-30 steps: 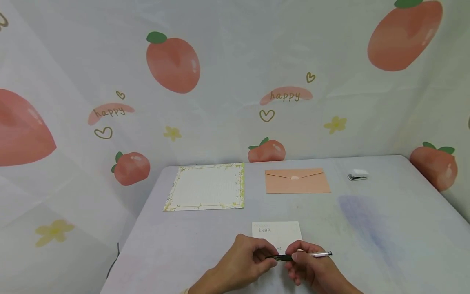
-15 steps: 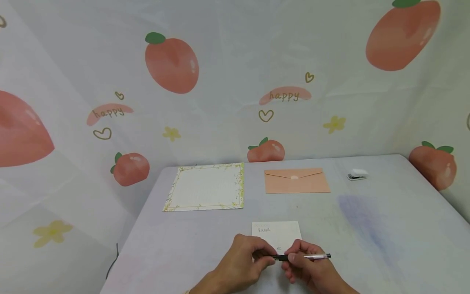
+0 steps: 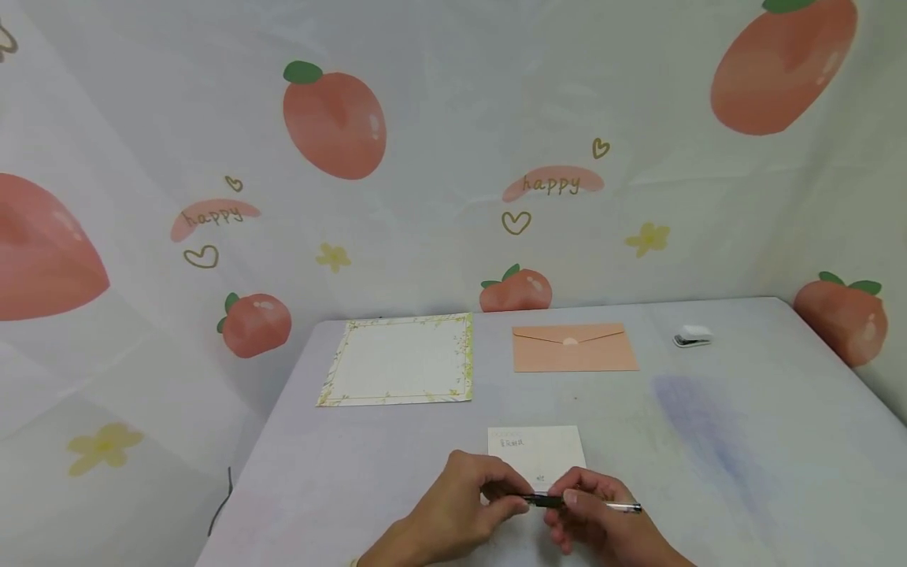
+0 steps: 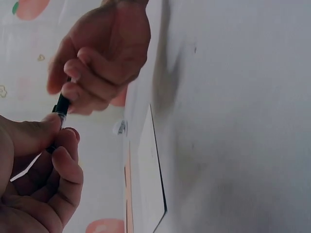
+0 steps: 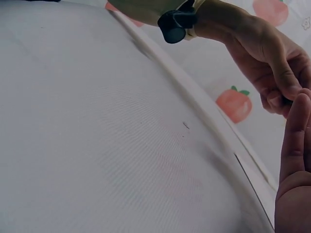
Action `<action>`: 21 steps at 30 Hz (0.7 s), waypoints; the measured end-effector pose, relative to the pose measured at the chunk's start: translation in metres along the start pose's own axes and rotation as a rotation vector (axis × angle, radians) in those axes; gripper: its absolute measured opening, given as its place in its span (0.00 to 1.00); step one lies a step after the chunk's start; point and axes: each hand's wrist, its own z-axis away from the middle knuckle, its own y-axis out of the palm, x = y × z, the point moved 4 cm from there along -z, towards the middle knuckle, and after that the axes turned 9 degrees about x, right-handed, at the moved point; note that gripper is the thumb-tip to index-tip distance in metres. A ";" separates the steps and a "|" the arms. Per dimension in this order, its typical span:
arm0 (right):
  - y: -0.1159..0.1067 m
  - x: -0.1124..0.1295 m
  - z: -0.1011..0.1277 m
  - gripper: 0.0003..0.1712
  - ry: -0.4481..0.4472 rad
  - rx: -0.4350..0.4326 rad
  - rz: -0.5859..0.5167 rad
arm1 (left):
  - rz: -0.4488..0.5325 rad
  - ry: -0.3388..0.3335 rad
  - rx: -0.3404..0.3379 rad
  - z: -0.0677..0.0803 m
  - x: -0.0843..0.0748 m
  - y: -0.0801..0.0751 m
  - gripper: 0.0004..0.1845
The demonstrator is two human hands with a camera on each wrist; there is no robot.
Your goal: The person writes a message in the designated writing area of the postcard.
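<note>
Both hands hold one pen (image 3: pixel 549 501), level above the near edge of a white card (image 3: pixel 534 445). My left hand (image 3: pixel 464 504) pinches its black left end between thumb and fingers. On the other side, my right hand (image 3: pixel 602 516) grips the barrel, whose pale end juts out to the right. In the left wrist view, a short dark stretch of the pen (image 4: pixel 62 106) shows between the hands; its tip is hidden by fingers. The card bears a few small handwritten marks. In the right wrist view, fingers of my right hand (image 5: pixel 296 145) hide the pen.
A letter sheet (image 3: pixel 397 362) with a floral border lies at the back left of the table (image 3: pixel 340 472). To its right are a peach-coloured envelope (image 3: pixel 574 358) and a small white stapler (image 3: pixel 692 337). A fruit-printed cloth (image 3: pixel 425 236) hangs behind the table.
The pen's right end has tipped slightly downward. Both hands otherwise keep nearly the same place and hold on the pen; the whole view shifts slightly.
</note>
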 end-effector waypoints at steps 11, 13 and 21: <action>-0.004 0.009 0.017 0.22 0.067 -0.039 -0.009 | 0.134 -0.090 -0.063 0.001 0.014 -0.016 0.05; -0.004 0.007 0.017 0.20 0.075 -0.039 0.006 | 0.179 -0.118 -0.092 -0.002 0.016 -0.017 0.05; 0.002 -0.001 0.012 0.16 0.059 -0.009 0.001 | 0.343 -0.165 -0.174 -0.015 0.022 -0.016 0.11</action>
